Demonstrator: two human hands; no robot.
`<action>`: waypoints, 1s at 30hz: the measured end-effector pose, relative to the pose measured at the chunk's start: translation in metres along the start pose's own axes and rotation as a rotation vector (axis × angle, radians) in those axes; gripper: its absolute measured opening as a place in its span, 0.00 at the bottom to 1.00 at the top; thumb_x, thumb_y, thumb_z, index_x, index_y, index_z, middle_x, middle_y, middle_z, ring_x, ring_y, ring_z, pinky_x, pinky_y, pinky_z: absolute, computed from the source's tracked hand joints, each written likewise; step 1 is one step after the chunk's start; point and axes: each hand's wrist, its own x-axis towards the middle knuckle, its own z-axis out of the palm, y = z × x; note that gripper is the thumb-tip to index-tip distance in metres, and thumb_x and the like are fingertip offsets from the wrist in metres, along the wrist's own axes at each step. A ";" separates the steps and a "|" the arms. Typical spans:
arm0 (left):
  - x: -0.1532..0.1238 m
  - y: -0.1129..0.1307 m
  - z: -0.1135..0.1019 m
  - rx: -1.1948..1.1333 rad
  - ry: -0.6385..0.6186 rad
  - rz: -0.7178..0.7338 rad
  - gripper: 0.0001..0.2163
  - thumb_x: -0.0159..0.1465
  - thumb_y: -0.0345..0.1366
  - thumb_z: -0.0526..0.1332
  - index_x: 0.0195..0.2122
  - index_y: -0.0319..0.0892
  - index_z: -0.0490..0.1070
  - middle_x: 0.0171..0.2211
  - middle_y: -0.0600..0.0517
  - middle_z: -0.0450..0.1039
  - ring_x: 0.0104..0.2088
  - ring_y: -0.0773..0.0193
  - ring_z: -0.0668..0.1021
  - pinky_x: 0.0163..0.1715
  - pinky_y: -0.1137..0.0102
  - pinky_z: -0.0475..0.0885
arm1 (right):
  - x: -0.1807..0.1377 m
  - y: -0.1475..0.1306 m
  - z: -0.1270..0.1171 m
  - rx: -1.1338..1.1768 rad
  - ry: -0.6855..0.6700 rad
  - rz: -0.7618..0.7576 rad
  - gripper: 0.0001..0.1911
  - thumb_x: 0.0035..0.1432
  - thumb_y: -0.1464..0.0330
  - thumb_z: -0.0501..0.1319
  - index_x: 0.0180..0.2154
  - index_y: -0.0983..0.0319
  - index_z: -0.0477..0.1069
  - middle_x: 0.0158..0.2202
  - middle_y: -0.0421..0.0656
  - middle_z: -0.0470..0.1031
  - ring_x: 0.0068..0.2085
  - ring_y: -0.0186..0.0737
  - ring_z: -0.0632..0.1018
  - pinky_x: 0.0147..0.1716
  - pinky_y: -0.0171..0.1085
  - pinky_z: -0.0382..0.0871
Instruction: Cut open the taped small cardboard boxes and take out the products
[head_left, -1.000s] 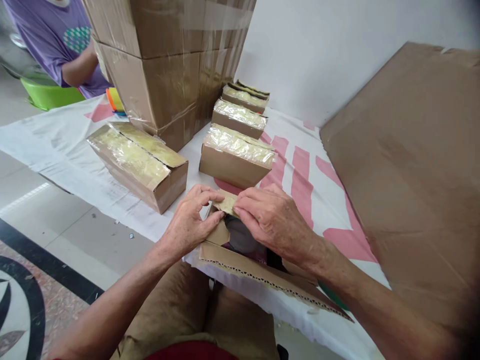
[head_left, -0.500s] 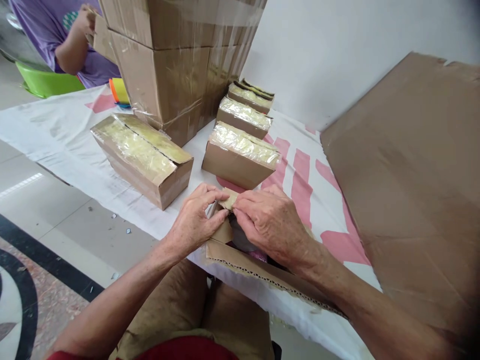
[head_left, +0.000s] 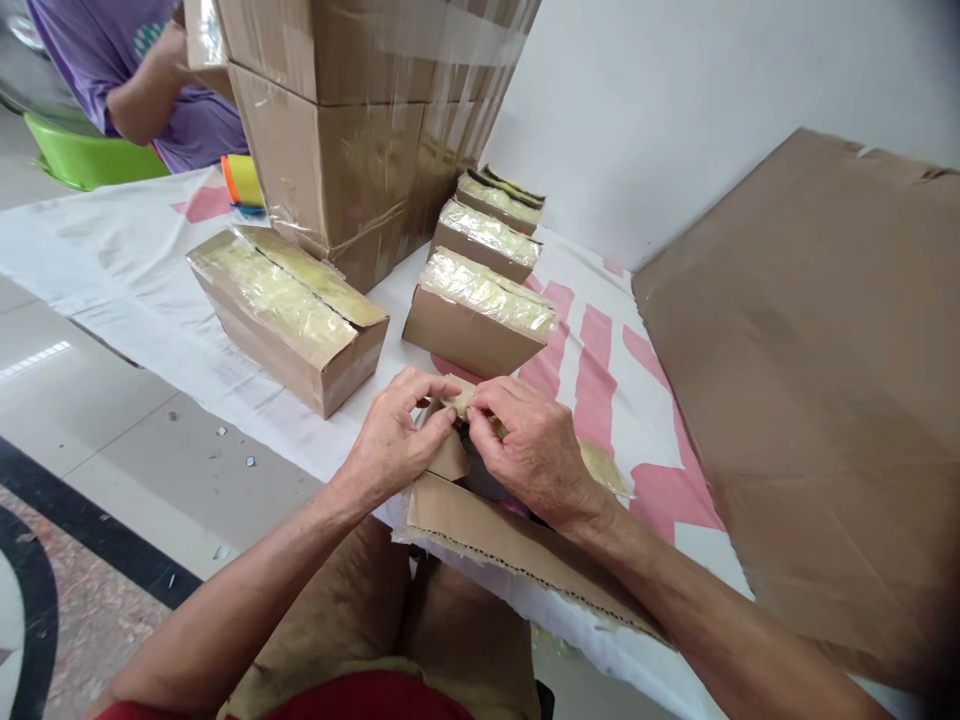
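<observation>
An open cardboard box [head_left: 517, 560] lies at the table's near edge, its front flap folded out toward my lap. At its far left side, my left hand [head_left: 394, 435] pinches a small yellowish, tape-covered box flap [head_left: 459, 388] between thumb and fingers. My right hand [head_left: 532, 455] closes its thumb and fingertips on the same flap's edge, right beside the left thumb. Whether loose tape is between those fingertips, I cannot tell. Something dark and a bit of pink show inside the box, mostly hidden under my right hand.
Three taped small boxes [head_left: 480, 310] stand in a row beyond my hands, another taped box [head_left: 289, 310] to the left. Tall stacked cartons [head_left: 360, 170] rise behind. A large cardboard sheet [head_left: 817, 400] leans at right. Across the table, a person in a purple shirt [head_left: 202, 125] handles cardboard.
My right fingers have curled tighter at the flap, and the hand has shifted slightly, showing a yellowish taped flap beyond it. The other person's cardboard has moved up.
</observation>
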 end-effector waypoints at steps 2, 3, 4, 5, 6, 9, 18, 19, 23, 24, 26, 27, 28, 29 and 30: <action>0.003 0.002 0.000 -0.016 -0.004 -0.049 0.09 0.60 0.28 0.62 0.38 0.45 0.78 0.39 0.52 0.82 0.42 0.60 0.80 0.44 0.64 0.77 | -0.001 0.001 0.002 -0.002 0.012 -0.003 0.12 0.65 0.76 0.56 0.30 0.60 0.72 0.34 0.45 0.82 0.36 0.40 0.79 0.36 0.39 0.70; 0.004 0.003 0.000 -0.023 -0.004 -0.071 0.09 0.59 0.27 0.61 0.37 0.45 0.78 0.38 0.52 0.82 0.42 0.59 0.80 0.44 0.63 0.77 | -0.002 0.001 0.003 -0.003 0.011 -0.001 0.12 0.65 0.76 0.56 0.31 0.59 0.72 0.34 0.44 0.82 0.36 0.40 0.80 0.36 0.38 0.70; 0.005 0.004 -0.001 -0.034 -0.004 -0.092 0.09 0.58 0.27 0.62 0.36 0.45 0.78 0.38 0.52 0.82 0.42 0.59 0.80 0.45 0.63 0.77 | -0.002 0.001 0.002 -0.006 0.007 -0.001 0.12 0.65 0.76 0.56 0.31 0.59 0.72 0.34 0.44 0.82 0.36 0.40 0.80 0.36 0.38 0.70; 0.005 0.005 -0.001 -0.050 -0.001 -0.113 0.09 0.58 0.28 0.62 0.36 0.45 0.78 0.37 0.53 0.83 0.41 0.59 0.81 0.46 0.62 0.77 | -0.002 0.001 0.001 -0.015 -0.001 -0.004 0.12 0.66 0.76 0.56 0.31 0.59 0.73 0.35 0.44 0.82 0.37 0.40 0.80 0.36 0.38 0.70; 0.006 0.005 -0.001 -0.070 0.001 -0.134 0.08 0.57 0.28 0.62 0.36 0.45 0.78 0.36 0.52 0.83 0.41 0.59 0.81 0.47 0.61 0.76 | -0.002 0.000 0.000 -0.035 -0.011 -0.010 0.12 0.66 0.76 0.56 0.32 0.60 0.73 0.35 0.44 0.82 0.37 0.40 0.80 0.35 0.38 0.70; 0.005 0.005 -0.001 -0.136 0.019 -0.181 0.06 0.58 0.33 0.64 0.36 0.44 0.79 0.36 0.52 0.83 0.40 0.59 0.81 0.48 0.60 0.76 | 0.000 -0.006 -0.007 -0.165 -0.052 -0.061 0.12 0.68 0.75 0.55 0.37 0.62 0.77 0.39 0.46 0.83 0.38 0.42 0.80 0.34 0.39 0.68; -0.001 0.002 0.003 -0.192 0.081 -0.216 0.05 0.58 0.34 0.66 0.35 0.43 0.79 0.36 0.51 0.83 0.40 0.58 0.82 0.50 0.61 0.76 | 0.014 -0.026 -0.017 -0.379 -0.216 -0.118 0.10 0.65 0.74 0.57 0.38 0.64 0.79 0.34 0.47 0.82 0.34 0.45 0.78 0.33 0.42 0.62; -0.001 0.002 0.003 -0.190 0.080 -0.217 0.05 0.58 0.34 0.66 0.35 0.43 0.79 0.36 0.51 0.83 0.40 0.58 0.82 0.50 0.60 0.76 | 0.016 -0.026 -0.017 -0.383 -0.232 -0.105 0.10 0.65 0.74 0.58 0.38 0.63 0.79 0.33 0.46 0.82 0.34 0.44 0.78 0.33 0.42 0.62; -0.002 0.001 0.003 -0.199 0.087 -0.230 0.05 0.57 0.35 0.66 0.33 0.43 0.79 0.35 0.51 0.82 0.40 0.58 0.81 0.50 0.59 0.75 | 0.020 -0.026 -0.014 -0.407 -0.263 -0.105 0.11 0.64 0.78 0.57 0.37 0.63 0.79 0.30 0.46 0.79 0.34 0.44 0.77 0.33 0.42 0.60; -0.002 0.002 0.003 -0.208 0.096 -0.237 0.05 0.57 0.35 0.65 0.33 0.43 0.79 0.34 0.52 0.82 0.40 0.58 0.81 0.50 0.59 0.74 | 0.019 -0.025 -0.012 -0.407 -0.250 -0.113 0.11 0.64 0.78 0.57 0.37 0.64 0.78 0.30 0.46 0.79 0.34 0.44 0.77 0.33 0.42 0.60; -0.002 0.002 0.004 -0.226 0.114 -0.255 0.05 0.56 0.35 0.65 0.32 0.44 0.80 0.34 0.52 0.82 0.39 0.58 0.81 0.50 0.60 0.74 | 0.017 -0.022 -0.007 -0.398 -0.202 -0.120 0.11 0.63 0.78 0.57 0.37 0.64 0.78 0.31 0.45 0.78 0.34 0.44 0.76 0.33 0.41 0.60; -0.001 0.003 0.005 -0.236 0.123 -0.266 0.05 0.55 0.35 0.65 0.31 0.44 0.80 0.34 0.52 0.82 0.39 0.58 0.80 0.49 0.60 0.74 | 0.015 -0.020 -0.005 -0.395 -0.167 -0.114 0.11 0.63 0.78 0.56 0.36 0.64 0.77 0.31 0.45 0.78 0.34 0.43 0.75 0.32 0.41 0.59; -0.001 0.003 0.006 -0.246 0.134 -0.280 0.05 0.54 0.35 0.65 0.31 0.44 0.79 0.33 0.52 0.82 0.39 0.58 0.80 0.49 0.60 0.73 | 0.013 -0.018 -0.002 -0.393 -0.133 -0.107 0.11 0.63 0.77 0.56 0.35 0.64 0.76 0.31 0.45 0.77 0.33 0.43 0.75 0.31 0.40 0.58; 0.000 0.003 0.007 -0.259 0.144 -0.294 0.05 0.54 0.35 0.65 0.30 0.44 0.79 0.33 0.52 0.82 0.38 0.58 0.80 0.48 0.61 0.73 | 0.012 -0.016 0.000 -0.391 -0.101 -0.101 0.11 0.64 0.77 0.55 0.34 0.63 0.75 0.30 0.45 0.77 0.32 0.42 0.74 0.30 0.40 0.57; 0.001 0.004 0.008 -0.272 0.155 -0.306 0.04 0.53 0.35 0.65 0.29 0.44 0.79 0.32 0.53 0.81 0.38 0.58 0.80 0.47 0.61 0.73 | 0.010 -0.014 0.002 -0.389 -0.068 -0.096 0.12 0.64 0.76 0.54 0.33 0.63 0.75 0.30 0.45 0.76 0.31 0.41 0.73 0.28 0.40 0.56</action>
